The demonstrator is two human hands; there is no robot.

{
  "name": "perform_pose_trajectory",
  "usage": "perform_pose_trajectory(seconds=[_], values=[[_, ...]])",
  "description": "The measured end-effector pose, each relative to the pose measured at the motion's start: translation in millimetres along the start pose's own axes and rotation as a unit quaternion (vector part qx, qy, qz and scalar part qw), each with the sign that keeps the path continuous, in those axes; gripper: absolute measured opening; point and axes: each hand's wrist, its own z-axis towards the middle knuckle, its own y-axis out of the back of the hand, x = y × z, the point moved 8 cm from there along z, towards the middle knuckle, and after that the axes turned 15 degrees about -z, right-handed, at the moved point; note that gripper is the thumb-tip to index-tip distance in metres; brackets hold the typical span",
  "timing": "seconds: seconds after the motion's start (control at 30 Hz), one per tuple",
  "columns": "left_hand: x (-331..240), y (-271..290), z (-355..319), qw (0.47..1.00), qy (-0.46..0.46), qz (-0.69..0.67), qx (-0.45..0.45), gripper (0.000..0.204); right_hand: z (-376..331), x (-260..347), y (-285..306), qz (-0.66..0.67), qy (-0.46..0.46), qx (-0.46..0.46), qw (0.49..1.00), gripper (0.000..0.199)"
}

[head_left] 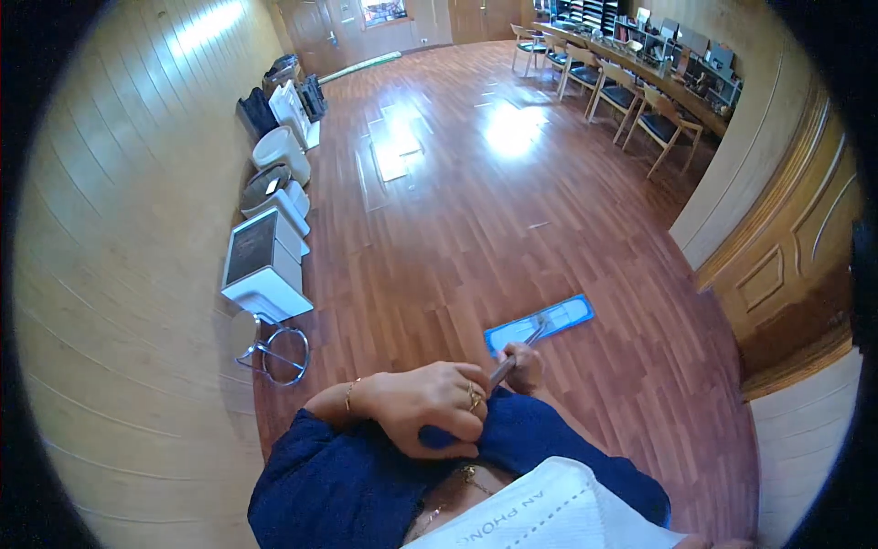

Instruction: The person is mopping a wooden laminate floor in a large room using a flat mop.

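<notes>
A flat mop [574, 313] with a wide blue-edged head rests on the wooden floor in front of me. Its handle [501, 371] slants up toward my chest. High on the handle, my left hand [428, 407], wearing rings and a bracelet, has its fingers curled round it. Further down toward the mop head, my right hand [523, 368] is closed on the same handle. The part of the handle inside my left fist is hidden.
Along the left wall stand a small round stool [247, 334], a white box-shaped unit [267, 256] and several white fixtures [282, 151]. Chairs [660, 123] line a long desk [631, 59] at the far right. A wooden door [777, 274] is on the near right.
</notes>
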Motion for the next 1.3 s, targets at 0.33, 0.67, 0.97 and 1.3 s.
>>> perform_pose_trajectory(seconds=[0.33,0.67,0.97,1.3], values=[[60,34,17,0.995,0.017,0.066,-0.067,0.023,80,7,-28,-0.093,0.113,-0.025,0.989,0.077],[220,110,-2,0.97,0.086,0.126,-0.192,0.026,105,39,114,0.397,0.173,-0.012,0.901,0.056],[386,154,-70,0.947,0.155,0.113,-0.258,0.031,162,97,88,0.097,0.137,-0.12,0.979,0.051],[506,159,-108,0.955,0.204,0.029,-0.215,0.033,163,89,63,0.05,0.098,-0.165,0.98,0.032]])
